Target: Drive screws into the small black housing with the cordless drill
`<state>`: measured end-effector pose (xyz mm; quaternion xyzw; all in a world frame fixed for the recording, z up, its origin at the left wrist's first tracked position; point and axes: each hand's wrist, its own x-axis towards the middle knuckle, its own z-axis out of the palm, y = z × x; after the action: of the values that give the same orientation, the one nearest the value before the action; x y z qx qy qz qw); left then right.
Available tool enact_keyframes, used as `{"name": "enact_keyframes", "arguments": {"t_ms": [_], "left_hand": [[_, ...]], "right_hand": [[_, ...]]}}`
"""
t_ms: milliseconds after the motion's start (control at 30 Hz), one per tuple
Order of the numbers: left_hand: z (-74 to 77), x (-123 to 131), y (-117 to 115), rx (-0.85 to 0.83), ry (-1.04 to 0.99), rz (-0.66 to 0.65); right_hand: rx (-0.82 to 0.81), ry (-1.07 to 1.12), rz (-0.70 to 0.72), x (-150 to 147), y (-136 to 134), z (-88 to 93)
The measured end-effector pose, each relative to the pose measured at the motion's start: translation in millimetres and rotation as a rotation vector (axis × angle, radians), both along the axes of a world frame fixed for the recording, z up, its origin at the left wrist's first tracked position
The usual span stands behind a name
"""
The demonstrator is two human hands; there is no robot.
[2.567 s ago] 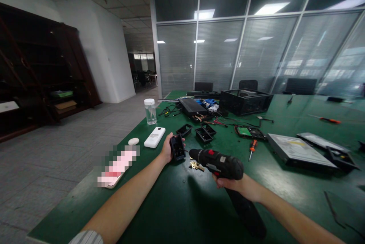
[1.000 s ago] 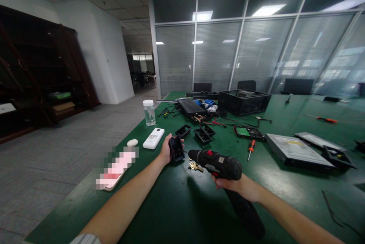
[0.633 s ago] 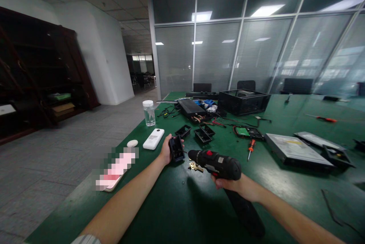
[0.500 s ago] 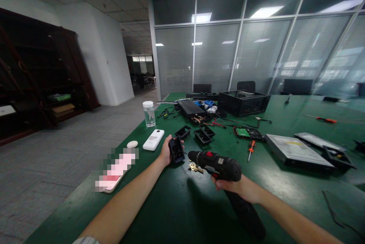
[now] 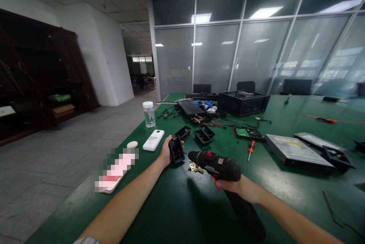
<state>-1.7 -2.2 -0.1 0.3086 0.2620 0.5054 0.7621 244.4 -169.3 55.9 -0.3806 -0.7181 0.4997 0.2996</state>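
Note:
My left hand (image 5: 165, 152) grips a small black plastic housing (image 5: 176, 149), held upright on the green table (image 5: 182, 206). My right hand (image 5: 234, 187) is wrapped round the handle of a black cordless screwdriver (image 5: 216, 164) with a red switch. Its tip points left at the housing's side. A small brass metal part (image 5: 195, 167) lies on the table just under the tool's nose. Three more black housings (image 5: 201, 134) lie a little farther back.
On the left lie a white remote (image 5: 153, 139), a white oval object (image 5: 132, 144) and a water bottle (image 5: 149, 114). An orange screwdriver (image 5: 251, 148), a green circuit board (image 5: 247, 133), an optical drive (image 5: 296, 151), a black open case (image 5: 243, 101) and cables (image 5: 171, 111) spread behind.
Almost nothing: both hands keep the same hold, and the view has shifted very slightly.

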Motion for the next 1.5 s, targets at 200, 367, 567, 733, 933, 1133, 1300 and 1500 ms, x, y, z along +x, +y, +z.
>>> {"name": "enact_keyframes", "arguments": {"t_ms": [200,367,567,733,933,1133,1300,1500], "left_hand": [[-2.5,-0.5,1.5,0.034,0.030,-0.018],[-2.2,-0.3,1.7,0.038,0.042,-0.025],[1.1,1.1,-0.8,0.006,0.026,-0.009],[1.2,1.1,-0.8,0.008,0.002,0.019],[1.5,0.2,-1.2,0.007,0.038,-0.010],[3.4,0.8,-3.4,-0.004,0.039,-0.001],[1.0,0.9,-1.2,0.025,0.053,-0.019],[0.4,0.8,-0.6,0.017,0.017,-0.008]], "right_hand": [[-0.001,0.006,0.005,-0.6,-1.2,1.0],[-0.040,0.003,-0.021,-0.9,-1.4,1.3],[-0.026,0.019,0.005,-0.8,0.0,-0.7],[-0.018,-0.002,-0.001,0.9,1.4,-2.3],[-0.006,-0.006,0.007,0.9,0.8,-1.6],[-0.036,0.051,-0.028,-1.4,-1.7,0.1],[-0.043,0.013,-0.042,0.0,-1.7,0.0],[-0.051,0.015,-0.042,1.0,0.2,-3.1]]}}
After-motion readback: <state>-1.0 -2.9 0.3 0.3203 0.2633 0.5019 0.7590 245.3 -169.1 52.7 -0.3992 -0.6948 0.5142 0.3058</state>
